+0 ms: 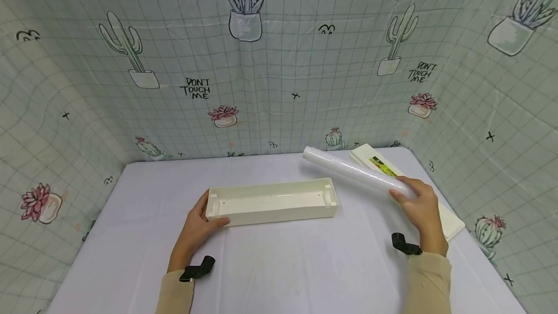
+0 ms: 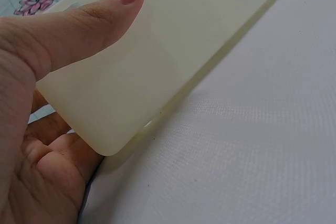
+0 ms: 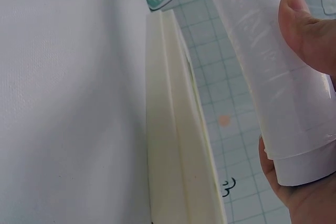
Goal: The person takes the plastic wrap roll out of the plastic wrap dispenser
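Note:
A long cream plastic box, open at the top, lies across the middle of the table. My left hand grips its left end, with the thumb on the front wall and the other fingers round the end. On the right, my right hand holds a roll of clear plastic wrap by its near end. The roll slants to the far left, raised above the table, and its core end shows in the right wrist view. Beneath the roll lies a long cream lid, partly hidden.
A yellow-green label is on the lid, which lies along the table's right edge. White cloth covers the table. A grid-patterned curtain with cactus drawings stands behind it and on both sides.

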Available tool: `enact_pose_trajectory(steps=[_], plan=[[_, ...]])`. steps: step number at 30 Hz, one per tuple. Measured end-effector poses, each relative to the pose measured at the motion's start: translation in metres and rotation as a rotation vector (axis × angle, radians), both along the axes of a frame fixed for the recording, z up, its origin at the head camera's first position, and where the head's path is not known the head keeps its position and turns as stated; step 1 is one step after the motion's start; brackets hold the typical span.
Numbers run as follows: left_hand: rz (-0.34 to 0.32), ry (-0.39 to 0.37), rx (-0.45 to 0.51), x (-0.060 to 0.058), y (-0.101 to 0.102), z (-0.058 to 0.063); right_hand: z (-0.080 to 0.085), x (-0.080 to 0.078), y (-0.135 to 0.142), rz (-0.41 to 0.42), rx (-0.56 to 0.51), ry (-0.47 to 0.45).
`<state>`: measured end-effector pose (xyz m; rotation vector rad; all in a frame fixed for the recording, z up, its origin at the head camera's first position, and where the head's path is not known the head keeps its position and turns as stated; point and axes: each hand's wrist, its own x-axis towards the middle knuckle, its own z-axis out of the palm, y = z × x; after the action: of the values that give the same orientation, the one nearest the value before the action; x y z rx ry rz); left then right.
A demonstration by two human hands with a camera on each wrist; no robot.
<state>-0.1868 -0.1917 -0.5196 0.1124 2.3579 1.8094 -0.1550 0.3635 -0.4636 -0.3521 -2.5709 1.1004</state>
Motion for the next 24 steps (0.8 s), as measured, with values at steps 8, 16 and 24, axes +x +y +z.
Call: enact_pose_trajectory(steps=[8, 16, 24], plan=[[-0.003, 0.001, 0.0, -0.0029, -0.0002, 0.0011, 0.0029, -0.0001, -0.0007, 0.004, -0.016, -0.036], [0.001, -0.014, -0.006, -0.0024, -0.0004, 0.0013, 0.0049, 0.0015, 0.0001, 0.003, -0.04, -0.012], [0.003, -0.016, 0.002, -0.0008, 0.0006, -0.0008, 0.0039, 0.0033, 0.0028, -0.002, -0.027, 0.017]])
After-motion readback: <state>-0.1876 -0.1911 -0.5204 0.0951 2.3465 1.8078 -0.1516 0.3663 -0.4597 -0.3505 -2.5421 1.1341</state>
